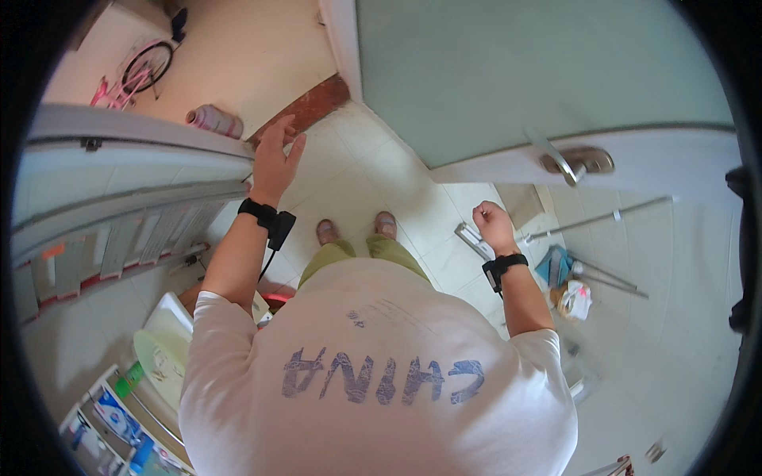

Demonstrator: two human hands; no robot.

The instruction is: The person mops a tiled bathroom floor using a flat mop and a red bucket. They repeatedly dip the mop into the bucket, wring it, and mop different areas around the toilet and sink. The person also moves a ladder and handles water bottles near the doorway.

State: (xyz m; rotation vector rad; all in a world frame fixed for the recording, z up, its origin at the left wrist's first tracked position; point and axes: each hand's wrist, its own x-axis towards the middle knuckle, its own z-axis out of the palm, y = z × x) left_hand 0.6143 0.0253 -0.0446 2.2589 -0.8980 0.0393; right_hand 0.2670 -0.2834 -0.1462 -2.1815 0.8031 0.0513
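My left hand (275,156) reaches forward toward the doorway, fingers apart and nothing in it. It hangs over the tiled floor (333,178), close to the end of the left door frame (143,130). My right hand (493,226) is curled into a loose fist below the frosted glass door (536,71); no object shows in it. Further along that door is its metal lever handle (562,163). Under the right hand, a flat mop head (472,239) rests on the floor, and its pole (586,224) leans against the tiled wall.
Past the brown threshold (312,107) are a pink bicycle (134,77) and a wrapped cylindrical container (215,121). An aluminium ladder (122,247) lines the left side. Behind it are a pale green basin (161,363) and a rack (128,428). A blue cloth (553,266) lies right.
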